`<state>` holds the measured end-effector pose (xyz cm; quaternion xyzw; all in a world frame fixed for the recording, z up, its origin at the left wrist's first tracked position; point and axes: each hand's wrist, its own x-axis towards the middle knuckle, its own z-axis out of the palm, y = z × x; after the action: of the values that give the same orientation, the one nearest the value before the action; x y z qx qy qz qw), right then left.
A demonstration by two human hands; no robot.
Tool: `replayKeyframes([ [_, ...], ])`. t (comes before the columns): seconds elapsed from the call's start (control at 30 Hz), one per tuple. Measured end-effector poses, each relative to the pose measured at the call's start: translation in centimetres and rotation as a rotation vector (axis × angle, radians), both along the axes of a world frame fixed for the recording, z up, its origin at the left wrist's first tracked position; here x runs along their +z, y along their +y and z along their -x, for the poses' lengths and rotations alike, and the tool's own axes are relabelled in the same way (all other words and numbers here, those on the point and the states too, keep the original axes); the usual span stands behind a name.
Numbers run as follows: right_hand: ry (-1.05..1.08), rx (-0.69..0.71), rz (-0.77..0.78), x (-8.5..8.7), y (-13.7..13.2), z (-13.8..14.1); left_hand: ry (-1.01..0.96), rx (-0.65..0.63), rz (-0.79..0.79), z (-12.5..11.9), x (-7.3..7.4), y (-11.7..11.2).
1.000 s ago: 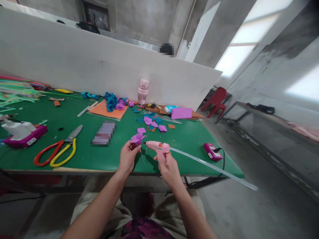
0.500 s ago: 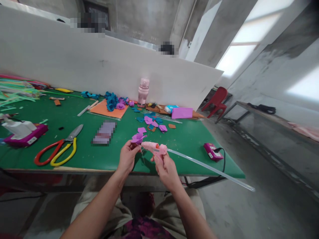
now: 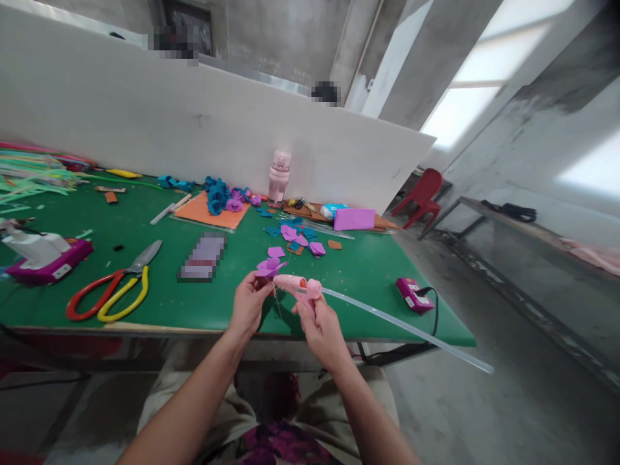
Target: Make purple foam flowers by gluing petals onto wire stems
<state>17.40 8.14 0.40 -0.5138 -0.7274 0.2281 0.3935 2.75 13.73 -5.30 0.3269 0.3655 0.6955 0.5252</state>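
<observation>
My left hand (image 3: pixel 247 307) is closed around the stem of a small purple foam flower (image 3: pixel 269 267), held just above the near edge of the green table (image 3: pixel 203 303). My right hand (image 3: pixel 320 326) grips a pink hot glue gun (image 3: pixel 300 287). Its nozzle points left and touches the base of the flower. A long clear glue stick (image 3: pixel 411 331) trails from the back of the gun, out to the right past the table edge.
Red and yellow scissors (image 3: pixel 113 290) lie to the left. Purple and teal foam pieces (image 3: pixel 295 239) are scattered behind my hands. A pink bottle (image 3: pixel 279 177) stands by the white partition. A magenta device with a black cable (image 3: pixel 411 294) sits at the right edge.
The glue gun has moved a little left and its nozzle has closed in on the flower's base. My left hand has barely shifted.
</observation>
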Motion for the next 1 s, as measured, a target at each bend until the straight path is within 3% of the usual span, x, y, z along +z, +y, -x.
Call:
replayKeyframes([
  [1.0, -0.046, 0.028, 0.009, 0.00, 0.06, -0.11, 0.011, 0.003, 0.000, -0.08, 0.02, 0.00],
])
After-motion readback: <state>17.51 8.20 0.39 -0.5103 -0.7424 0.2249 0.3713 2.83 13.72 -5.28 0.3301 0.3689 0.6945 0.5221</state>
